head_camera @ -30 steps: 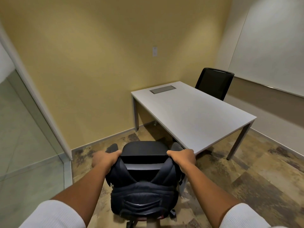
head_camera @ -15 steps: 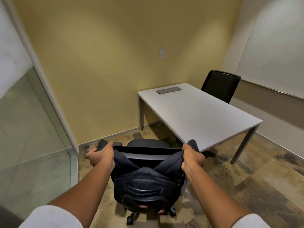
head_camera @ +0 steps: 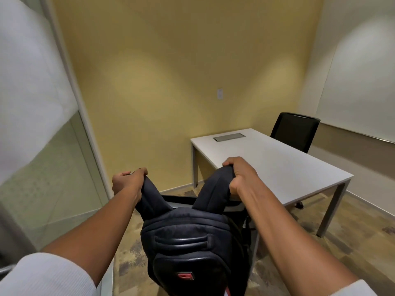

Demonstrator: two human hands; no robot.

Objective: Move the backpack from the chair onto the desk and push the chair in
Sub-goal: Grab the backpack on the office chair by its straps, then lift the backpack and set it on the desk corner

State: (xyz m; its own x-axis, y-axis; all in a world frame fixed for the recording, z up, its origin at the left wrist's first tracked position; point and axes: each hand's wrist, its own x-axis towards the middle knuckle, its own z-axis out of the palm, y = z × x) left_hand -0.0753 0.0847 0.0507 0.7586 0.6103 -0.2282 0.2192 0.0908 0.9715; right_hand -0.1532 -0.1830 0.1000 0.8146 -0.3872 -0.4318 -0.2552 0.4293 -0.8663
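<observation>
A black backpack (head_camera: pixel 188 242) with a small red logo hangs in the air in front of me, held by its two padded shoulder straps. My left hand (head_camera: pixel 128 182) is shut on the left strap and my right hand (head_camera: pixel 239 175) is shut on the right strap, both raised. Behind the bag only the top edge of the black chair (head_camera: pixel 232 205) shows; the rest of the chair is hidden. The white desk (head_camera: pixel 284 167) stands to the right, just beyond my right hand.
A second black chair (head_camera: pixel 296 130) sits at the desk's far side. A grey cable hatch (head_camera: pixel 228 137) is set in the desk top. A glass partition (head_camera: pixel 42 167) runs along the left. Yellow wall ahead, whiteboard (head_camera: pixel 363 92) on the right, patterned carpet below.
Both hands have lifted the backpack by its straps up off the chair; the bag now hangs higher and hides most of the chair. My view has tilted upward.
</observation>
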